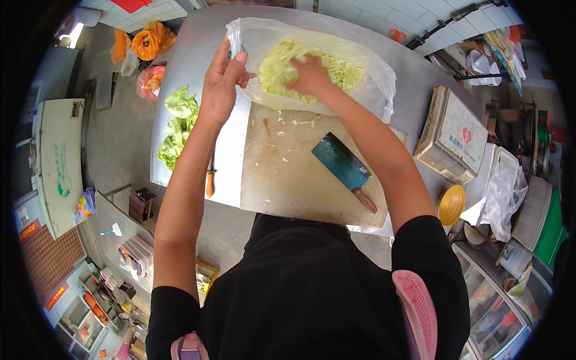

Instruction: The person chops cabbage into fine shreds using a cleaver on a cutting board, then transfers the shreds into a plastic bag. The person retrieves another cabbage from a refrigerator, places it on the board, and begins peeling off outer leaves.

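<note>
My left hand (225,81) pinches the bunched left edge of a clear plastic bag (378,85) and keeps it raised. Inside that bag lies a pile of finely shredded pale green cabbage (346,74). My right hand (310,74) rests on the shreds with its fingers spread, blurred by motion; its fingertips are partly hidden among them. Below the bag is a worn cutting board (279,180) with scattered scraps. A cleaver (343,162) with a wooden handle lies flat on the board, under my right forearm. Loose green leaves (173,135) sit left of my left forearm.
The metal table (198,36) carries a wooden-handled tool (210,182), partly hidden by my left forearm. A dirty white lidded box (454,130) stands at right, with a yellow round dish (451,205) near it. Orange bags (150,40) lie beyond the table's left edge.
</note>
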The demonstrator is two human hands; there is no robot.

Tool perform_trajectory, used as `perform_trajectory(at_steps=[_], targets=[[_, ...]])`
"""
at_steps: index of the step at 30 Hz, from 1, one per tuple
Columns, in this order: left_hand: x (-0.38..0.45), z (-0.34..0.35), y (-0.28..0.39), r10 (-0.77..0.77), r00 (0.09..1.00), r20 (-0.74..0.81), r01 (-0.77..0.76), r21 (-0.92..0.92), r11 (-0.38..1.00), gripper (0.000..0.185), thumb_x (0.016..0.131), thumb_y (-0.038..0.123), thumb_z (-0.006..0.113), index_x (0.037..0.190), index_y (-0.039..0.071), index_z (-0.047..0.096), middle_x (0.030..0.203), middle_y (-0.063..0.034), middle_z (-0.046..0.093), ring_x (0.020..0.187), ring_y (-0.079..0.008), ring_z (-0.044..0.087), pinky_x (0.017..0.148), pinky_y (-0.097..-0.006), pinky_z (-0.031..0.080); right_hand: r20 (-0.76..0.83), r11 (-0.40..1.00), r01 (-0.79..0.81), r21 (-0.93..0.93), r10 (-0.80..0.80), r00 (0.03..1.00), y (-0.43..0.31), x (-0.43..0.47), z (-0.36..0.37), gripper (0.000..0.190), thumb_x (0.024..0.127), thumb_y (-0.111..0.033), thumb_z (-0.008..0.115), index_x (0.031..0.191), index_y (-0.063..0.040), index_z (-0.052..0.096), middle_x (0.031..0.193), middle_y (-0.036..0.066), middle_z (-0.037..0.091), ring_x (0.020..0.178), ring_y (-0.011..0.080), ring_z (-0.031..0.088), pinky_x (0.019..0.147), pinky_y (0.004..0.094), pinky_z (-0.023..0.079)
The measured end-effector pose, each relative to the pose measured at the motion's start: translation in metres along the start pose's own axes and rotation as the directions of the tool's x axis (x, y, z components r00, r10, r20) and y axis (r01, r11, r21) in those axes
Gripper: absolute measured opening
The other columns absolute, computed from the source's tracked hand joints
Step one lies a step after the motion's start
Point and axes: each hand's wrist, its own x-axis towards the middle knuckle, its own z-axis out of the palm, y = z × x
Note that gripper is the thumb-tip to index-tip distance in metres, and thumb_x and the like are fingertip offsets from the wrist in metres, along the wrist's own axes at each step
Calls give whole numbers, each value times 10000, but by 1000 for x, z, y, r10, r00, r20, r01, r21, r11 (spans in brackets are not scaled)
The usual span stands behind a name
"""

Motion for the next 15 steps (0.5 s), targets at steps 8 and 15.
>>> perform_trajectory(at_steps=[8, 15], targets=[[-6, 0, 0, -8, 999, 32, 7, 16, 1000, 722, 1174, 285, 631, 1810, 107, 337, 845, 31, 497, 763, -105, 491, 967, -380, 618, 376, 970, 81, 229, -165, 912, 40, -20, -26, 973, 846, -425, 924, 1697, -186, 518, 1489, 257, 694, 1379, 423, 674, 1108, 500, 583], [-12, -8, -5, -16, 999, 38, 14, 31, 999, 740, 1174, 303, 637, 1813, 102, 323, 858, 26, 505, 767, -108, 492, 993, -389, 624, 241, 769, -263, 583, 145, 960, 92, 15, -29, 1046, 917, -617, 890, 1658, 34, 541, 1582, 248, 670, 1447, 367, 649, 1161, 433, 533]])
